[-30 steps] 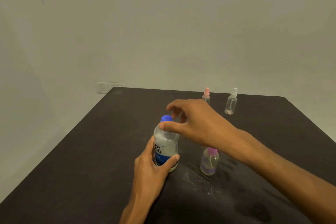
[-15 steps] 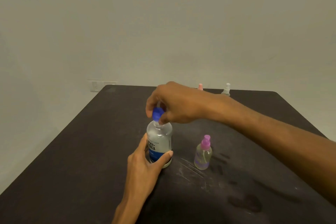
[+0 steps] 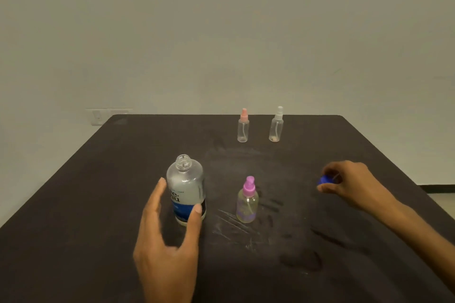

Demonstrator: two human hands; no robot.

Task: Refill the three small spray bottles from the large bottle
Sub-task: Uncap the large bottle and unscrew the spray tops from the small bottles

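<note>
The large clear bottle (image 3: 186, 187) with a blue label stands upright on the dark table (image 3: 98, 192), its neck open and capless. My left hand (image 3: 167, 241) wraps loosely around its lower part, thumb on the label. My right hand (image 3: 344, 182) is out to the right, low over the table, pinching the blue cap (image 3: 324, 180). A small spray bottle with a purple top (image 3: 247, 202) stands just right of the large bottle. Two more small spray bottles stand near the far edge: one with a pink top (image 3: 243, 126), one with a white top (image 3: 276, 125).
White scuff marks (image 3: 231, 225) streak the table in front of the purple-topped bottle. A pale wall rises behind the table, with a wall socket (image 3: 98, 117) at the far left corner. The table's right edge runs close to my right forearm.
My right hand has taken the blue cap off the large bottle and carried it away to the right. The pink and white bottles are no longer hidden by my arm.
</note>
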